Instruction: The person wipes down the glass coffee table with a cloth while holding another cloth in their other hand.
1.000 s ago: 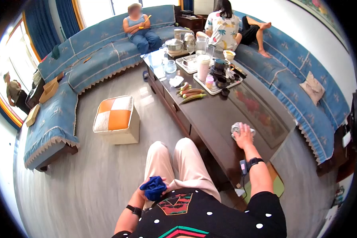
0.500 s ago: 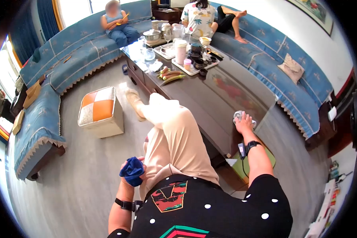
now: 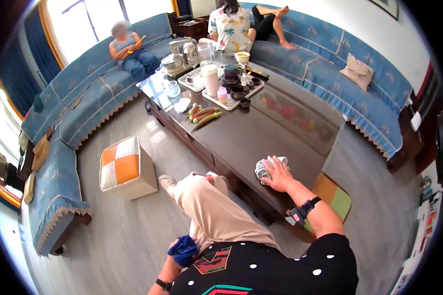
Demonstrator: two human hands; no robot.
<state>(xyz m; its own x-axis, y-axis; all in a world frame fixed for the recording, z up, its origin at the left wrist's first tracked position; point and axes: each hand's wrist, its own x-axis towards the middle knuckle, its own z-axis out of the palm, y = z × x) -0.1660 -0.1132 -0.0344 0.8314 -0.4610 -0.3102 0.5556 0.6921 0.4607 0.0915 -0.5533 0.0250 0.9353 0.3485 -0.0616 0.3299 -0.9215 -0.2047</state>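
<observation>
Table (image 3: pixel 251 132) flanked by blue sofas (image 3: pixel 325 76), gray cloth (image 3: pixel 261 172) pressed under right hand (image 3: pixel 279 177), fingers spread, blue cloth (image 3: pixel 183 251) held in left hand (image 3: pixel 173 259), fingers curled

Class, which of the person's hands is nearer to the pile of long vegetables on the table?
Right. The right hand presses a grey cloth on the same table; the left hand holds a blue cloth by the lap, off the table.

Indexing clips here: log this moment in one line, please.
right grip: spread over grey cloth on table | left grip: holding blue cloth | stool: on floor
</observation>
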